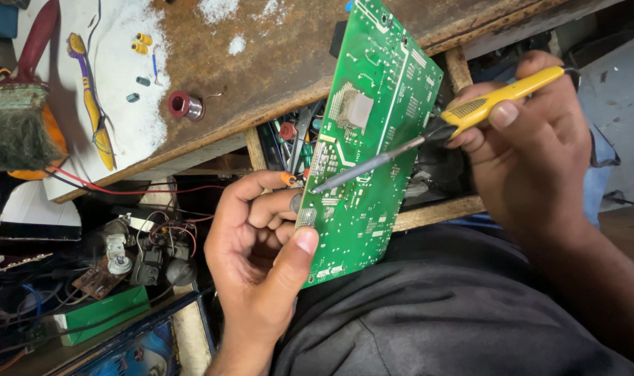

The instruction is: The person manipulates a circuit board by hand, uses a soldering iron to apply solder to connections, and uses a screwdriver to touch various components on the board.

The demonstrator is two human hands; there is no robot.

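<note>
One circuit board [372, 132] between left-hand fingers [299, 244]

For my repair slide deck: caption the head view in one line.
Left hand steadies a green circuit board while the right hand touches a yellow-handled soldering iron to it.

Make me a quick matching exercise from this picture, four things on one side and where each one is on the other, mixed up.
Things:
1. green circuit board
2. soldering iron
3. solder spool
4. brush

Places:
A. lying at the far left edge of the bench
B. held in the right hand
C. held by its lower edge in the left hand
D. resting on the rusty benchtop

Pairs: 1-C, 2-B, 3-D, 4-A
</note>
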